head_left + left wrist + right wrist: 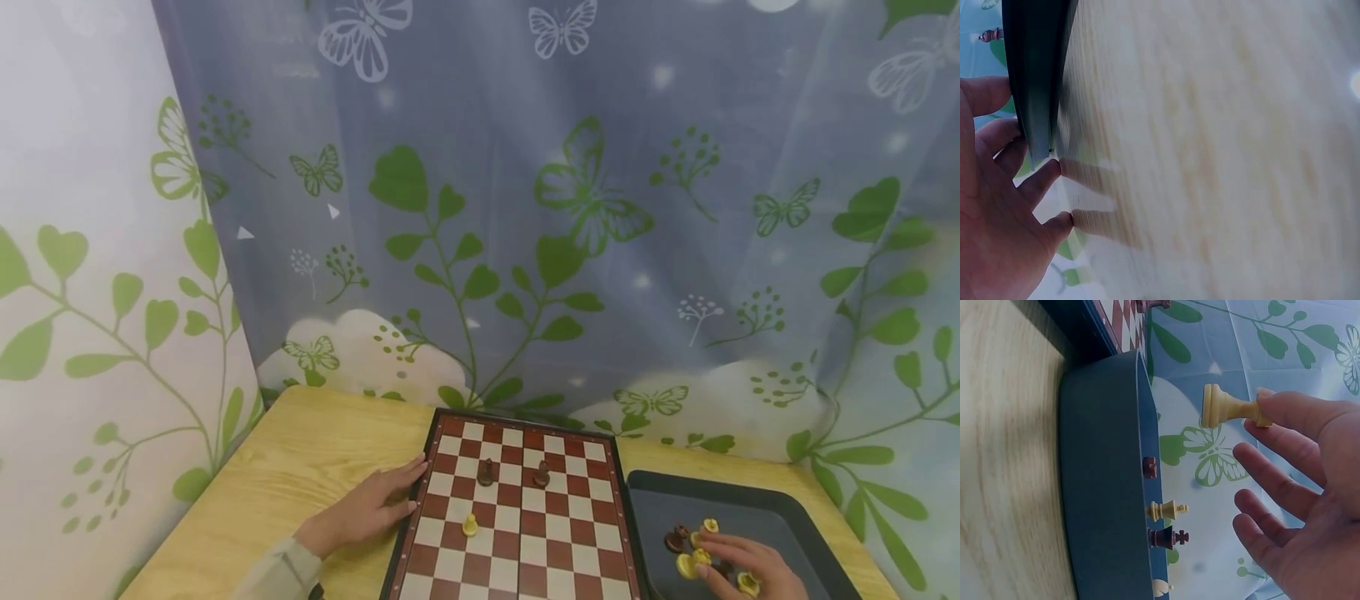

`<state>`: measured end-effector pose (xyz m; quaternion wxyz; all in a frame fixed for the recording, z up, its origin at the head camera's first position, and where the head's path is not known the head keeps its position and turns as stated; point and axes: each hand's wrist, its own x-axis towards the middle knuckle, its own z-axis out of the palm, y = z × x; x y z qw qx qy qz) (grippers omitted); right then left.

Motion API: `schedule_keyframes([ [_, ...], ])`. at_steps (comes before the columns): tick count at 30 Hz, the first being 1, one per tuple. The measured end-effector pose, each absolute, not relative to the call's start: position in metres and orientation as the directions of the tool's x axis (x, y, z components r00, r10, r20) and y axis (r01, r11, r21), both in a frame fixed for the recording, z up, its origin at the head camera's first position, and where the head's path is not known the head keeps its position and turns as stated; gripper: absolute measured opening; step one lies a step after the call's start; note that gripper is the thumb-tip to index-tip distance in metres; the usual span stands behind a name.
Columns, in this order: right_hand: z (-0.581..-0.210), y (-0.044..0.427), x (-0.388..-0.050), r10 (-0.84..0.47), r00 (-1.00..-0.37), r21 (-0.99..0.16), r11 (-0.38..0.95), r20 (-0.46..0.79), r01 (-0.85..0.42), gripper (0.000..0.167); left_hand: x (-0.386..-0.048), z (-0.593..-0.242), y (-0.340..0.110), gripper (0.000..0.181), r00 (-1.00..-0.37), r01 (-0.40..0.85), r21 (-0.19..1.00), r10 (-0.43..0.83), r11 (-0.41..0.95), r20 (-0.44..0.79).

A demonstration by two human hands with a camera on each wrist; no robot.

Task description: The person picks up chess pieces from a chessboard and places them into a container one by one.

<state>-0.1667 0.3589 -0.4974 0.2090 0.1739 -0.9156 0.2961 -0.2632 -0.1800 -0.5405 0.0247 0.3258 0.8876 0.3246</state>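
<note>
Behind the yellowish wood-grain tabletop (330, 425) hangs a blue-grey curtain (480, 92) printed with butterflies (587, 192), green leaves (401, 177) and, near the tabletop's far edge, pale clouds (360, 323). Left of the tabletop hangs a whitish, leaf-patterned cloth (82, 167).

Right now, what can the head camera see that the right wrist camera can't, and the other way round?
Only the head view shows the left hand, touching the left edge of the chessboard, and the yellow piece standing on it.

Only the right wrist view shows the palm of the right hand and the outer wall of the dark tray; it clearly shows thumb and fingertip pinching a pale piece.

Both show the right hand, chessboard, tray, wooden table and patterned curtain.
</note>
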Motion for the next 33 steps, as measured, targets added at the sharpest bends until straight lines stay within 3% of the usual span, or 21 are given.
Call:
schedule_keyframes([
  [3,-0.503,0.364,-0.167,-0.218,-0.832,-0.469,0.74,0.51,-0.482,0.029,-0.262,-0.54,-0.18,0.061,-0.787,0.559,0.596,0.595,0.576,0.163],
  [10,-0.499,0.365,-0.169,-0.131,-0.922,-0.494,0.812,0.364,-0.31,0.017,-0.263,-0.538,-0.18,0.06,-0.781,0.561,0.601,0.605,0.568,0.157],
  [14,-0.498,0.365,-0.17,-0.121,-0.942,-0.514,0.812,0.312,-0.275,0.018,-0.262,-0.538,-0.18,0.06,-0.784,0.558,0.6,0.601,0.573,0.156],
  [19,-0.5,0.363,-0.171,-0.103,-0.899,-0.502,0.799,0.426,-0.33,0.019,-0.262,-0.538,-0.18,0.061,-0.784,0.559,0.6,0.6,0.572,0.158],
  [22,-0.497,0.365,-0.167,-0.045,-0.902,-0.493,0.825,0.429,-0.275,0.018,-0.261,-0.539,-0.181,0.06,-0.78,0.571,0.587,0.602,0.575,0.17],
  [26,-0.485,0.372,-0.161,0.035,-0.953,-0.5,0.857,0.302,-0.127,0.023,-0.26,-0.539,-0.181,0.06,-0.779,0.576,0.58,0.602,0.576,0.175],
  [33,-0.468,0.391,-0.16,0.084,-0.991,-0.517,0.856,0.103,0.019,0.049,-0.26,-0.539,-0.179,0.059,-0.779,0.579,0.576,0.6,0.577,0.183],
])
